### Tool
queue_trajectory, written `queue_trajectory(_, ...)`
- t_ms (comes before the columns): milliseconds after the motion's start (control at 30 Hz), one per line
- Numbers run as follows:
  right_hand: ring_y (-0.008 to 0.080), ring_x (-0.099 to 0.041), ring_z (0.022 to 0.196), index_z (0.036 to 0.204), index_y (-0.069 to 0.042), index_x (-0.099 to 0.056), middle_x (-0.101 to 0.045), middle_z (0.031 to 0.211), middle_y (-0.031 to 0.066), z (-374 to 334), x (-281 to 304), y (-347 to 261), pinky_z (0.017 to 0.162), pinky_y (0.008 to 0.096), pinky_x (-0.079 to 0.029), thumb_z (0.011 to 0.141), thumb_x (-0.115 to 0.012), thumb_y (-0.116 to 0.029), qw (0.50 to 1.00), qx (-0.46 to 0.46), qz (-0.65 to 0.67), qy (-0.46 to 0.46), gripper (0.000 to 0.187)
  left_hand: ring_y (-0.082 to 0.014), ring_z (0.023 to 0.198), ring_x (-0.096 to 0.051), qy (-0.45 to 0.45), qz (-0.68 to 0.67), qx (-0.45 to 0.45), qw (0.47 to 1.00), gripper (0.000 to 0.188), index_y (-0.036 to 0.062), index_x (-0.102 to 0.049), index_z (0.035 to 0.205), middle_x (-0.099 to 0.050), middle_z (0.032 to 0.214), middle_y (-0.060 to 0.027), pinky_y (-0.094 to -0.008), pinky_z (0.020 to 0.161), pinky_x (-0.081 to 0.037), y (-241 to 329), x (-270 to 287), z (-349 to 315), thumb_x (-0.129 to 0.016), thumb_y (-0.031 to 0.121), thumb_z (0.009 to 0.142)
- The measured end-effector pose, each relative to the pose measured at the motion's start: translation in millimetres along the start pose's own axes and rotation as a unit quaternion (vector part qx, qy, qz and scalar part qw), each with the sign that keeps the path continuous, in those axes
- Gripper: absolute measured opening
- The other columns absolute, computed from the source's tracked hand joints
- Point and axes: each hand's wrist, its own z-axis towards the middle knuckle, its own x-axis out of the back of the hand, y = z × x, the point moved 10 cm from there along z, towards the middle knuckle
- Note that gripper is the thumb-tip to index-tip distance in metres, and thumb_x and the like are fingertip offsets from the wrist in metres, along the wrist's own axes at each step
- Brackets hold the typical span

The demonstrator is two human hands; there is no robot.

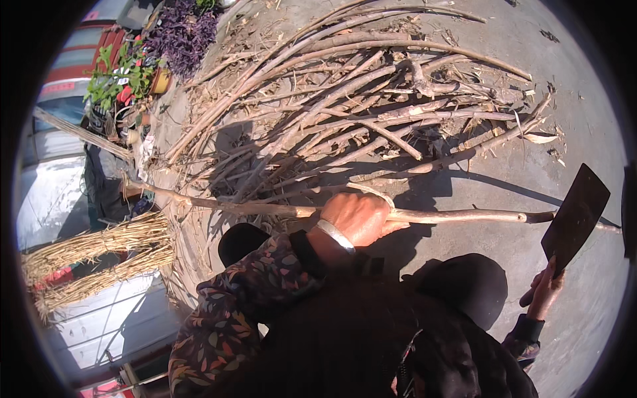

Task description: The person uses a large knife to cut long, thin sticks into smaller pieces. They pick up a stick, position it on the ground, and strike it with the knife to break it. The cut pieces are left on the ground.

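My left hand (355, 219) is wrapped round a long, slightly crooked branch (458, 216), held crosswise in front of me. A curved pale strip (373, 191) stands out at the top of this hand; what it is attached to is hidden. Out to the right, my right hand (545, 292) grips the handle of a cleaver (576, 215) with a broad, dark rectangular blade, tilted upward. The blade stands close by the branch's right end; whether they touch I cannot tell.
A heap of cut branches (371, 123) with bark scraps lies beyond my hands on the concrete ground (570, 99). At the left are bundled dry stalks (99, 249), a white panel (113, 318), a leafy green plant (109, 83) and a purple plant (182, 36).
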Motion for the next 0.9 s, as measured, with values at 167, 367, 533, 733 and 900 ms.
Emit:
queue_trajectory(167, 0.0044, -0.036, 0.039, 0.123, 0.0, -0.058, -0.037, 0.053, -0.0037, 6, 18, 49, 0.037, 0.0235, -0.027, 0.1, -0.055, -0.034, 0.981, -0.075, -0.179, 0.022, 0.041, -0.0349, 0.077, -0.068, -0.211, -0.154, 0.042, 0.964, 0.05, 0.0079, -0.067, 0.088, -0.069, 0.082, -0.0153, -0.0462, 0.067, -0.054, 13, -99, -30, -0.057, 0.057, 0.088)
queue_trajectory(367, 0.0179, -0.062, 0.084, 0.128, 0.0, -0.056, -0.069, 0.102, 0.0112, -10, -14, 101, 0.075, 0.0308, -0.049, 0.099, -0.055, -0.032, 0.963, 0.052, -0.256, -0.066, 0.044, -0.0365, 0.081, -0.068, -0.246, -0.215, 0.069, 0.943, 0.043, 0.0113, -0.065, 0.095, -0.069, 0.087, -0.015, -0.0473, 0.07, -0.054, -2, -245, -72, -0.055, 0.052, 0.089)
queue_trajectory(533, 0.0222, -0.06, 0.077, 0.117, -0.003, -0.057, -0.065, 0.09, 0.0143, -21, -33, 152, 0.073, 0.0357, -0.047, 0.098, -0.056, -0.03, 0.97, -0.023, -0.228, -0.082, 0.033, -0.0377, 0.08, -0.066, -0.203, -0.214, 0.046, 0.954, 0.033, 0.0118, -0.06, 0.094, -0.067, 0.084, -0.0152, -0.0465, 0.068, -0.052, -21, -298, -59, -0.053, 0.044, 0.092)
queue_trajectory(733, 0.0305, -0.06, 0.06, 0.104, -0.007, -0.059, -0.06, 0.068, 0.017, -29, -78, 135, 0.058, 0.0411, -0.047, 0.096, -0.058, -0.027, 0.983, 0.039, -0.175, -0.047, 0.022, -0.0379, 0.068, -0.065, -0.11, -0.075, -0.006, 0.991, 0.043, 0.0095, -0.056, 0.078, -0.063, 0.068, -0.017, -0.0475, 0.059, -0.052, -75, -263, -17, -0.057, 0.051, 0.09)
queue_trajectory(900, 0.0413, -0.065, 0.07, 0.115, -0.009, -0.059, -0.063, 0.071, 0.0203, -36, -109, 86, 0.059, 0.0448, -0.05, 0.093, -0.059, -0.022, 0.974, 0.081, -0.202, -0.057, 0.025, -0.0383, 0.069, -0.065, -0.104, -0.041, 0.012, 0.994, 0.042, 0.009, -0.06, 0.082, -0.065, 0.075, -0.0158, -0.0481, 0.061, -0.052, -81, -245, -4, -0.065, 0.05, 0.086)
